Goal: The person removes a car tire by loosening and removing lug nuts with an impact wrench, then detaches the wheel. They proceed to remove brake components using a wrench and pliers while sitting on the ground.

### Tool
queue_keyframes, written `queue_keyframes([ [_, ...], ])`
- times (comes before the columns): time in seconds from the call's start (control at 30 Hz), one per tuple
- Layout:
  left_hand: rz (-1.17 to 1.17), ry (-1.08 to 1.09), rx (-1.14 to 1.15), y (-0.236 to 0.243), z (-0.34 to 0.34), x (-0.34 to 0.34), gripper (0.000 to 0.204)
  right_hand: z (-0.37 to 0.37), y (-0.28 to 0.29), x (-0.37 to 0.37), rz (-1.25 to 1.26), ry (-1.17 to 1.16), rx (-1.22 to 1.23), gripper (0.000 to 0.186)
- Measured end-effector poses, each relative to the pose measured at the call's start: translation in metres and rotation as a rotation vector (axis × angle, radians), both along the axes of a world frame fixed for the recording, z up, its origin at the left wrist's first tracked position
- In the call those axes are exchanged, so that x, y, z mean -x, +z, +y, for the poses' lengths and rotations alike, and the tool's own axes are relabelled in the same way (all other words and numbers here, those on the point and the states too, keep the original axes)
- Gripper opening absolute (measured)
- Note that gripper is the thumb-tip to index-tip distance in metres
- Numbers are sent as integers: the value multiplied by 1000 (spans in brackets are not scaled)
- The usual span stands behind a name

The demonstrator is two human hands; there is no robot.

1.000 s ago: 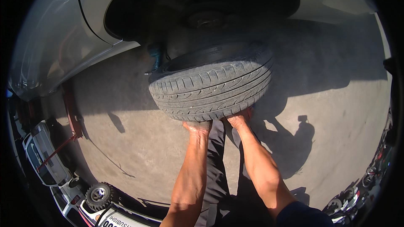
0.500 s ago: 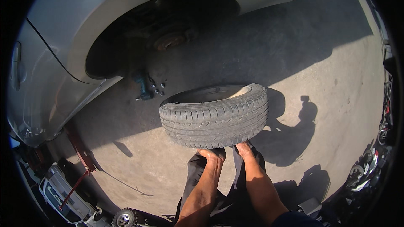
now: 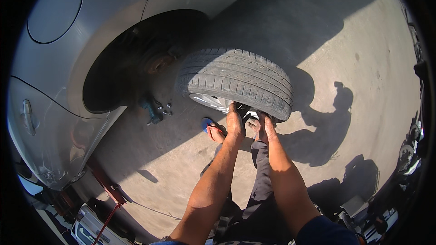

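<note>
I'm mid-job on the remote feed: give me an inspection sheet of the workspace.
Surface: concrete floor, part sunlit, part shaded.
Job's things: wheel, tilted, tread uppermost; car with a bare hub in its shaded arch.
Clutter: teal power tool and loose nuts on the floor; red jack at lower left.
Grips: left grip and right grip both hold the wheel's near side; fingers partly hidden.
Cables: none certain; a thin dark line may be shadow.
Surroundings: parked vehicle lower left; motorbikes at right, blurry.
</note>
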State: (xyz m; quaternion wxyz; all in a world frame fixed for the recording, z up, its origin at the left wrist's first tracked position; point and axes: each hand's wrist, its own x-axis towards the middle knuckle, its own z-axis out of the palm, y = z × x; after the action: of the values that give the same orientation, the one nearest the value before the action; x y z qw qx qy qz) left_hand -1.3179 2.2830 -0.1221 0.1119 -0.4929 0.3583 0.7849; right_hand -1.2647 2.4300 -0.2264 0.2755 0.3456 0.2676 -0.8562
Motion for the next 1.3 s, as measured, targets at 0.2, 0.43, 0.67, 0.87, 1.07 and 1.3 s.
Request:
queue_keyframes([
  [0.2,97,-1122,471,28,-69,-94,42,46,41,33,-148,-24,-472,38],
  [0.43,-260,-1616,724,54,-268,-351,30,114,163,-161,-246,537,-949,30],
  [0.67,-24,-2245,840,89,-395,-509,32,86,243,-335,-466,1019,-826,30],
  [0.87,-165,-1663,725,111,-329,-425,27,66,266,-297,-134,920,-908,32],
  [1.07,118,-1058,673,162,-281,-350,34,57,342,-227,390,773,-1163,29],
  [1.3,22,-1096,675,160,-265,-441,30,121,372,-346,436,847,-1349,29],
])
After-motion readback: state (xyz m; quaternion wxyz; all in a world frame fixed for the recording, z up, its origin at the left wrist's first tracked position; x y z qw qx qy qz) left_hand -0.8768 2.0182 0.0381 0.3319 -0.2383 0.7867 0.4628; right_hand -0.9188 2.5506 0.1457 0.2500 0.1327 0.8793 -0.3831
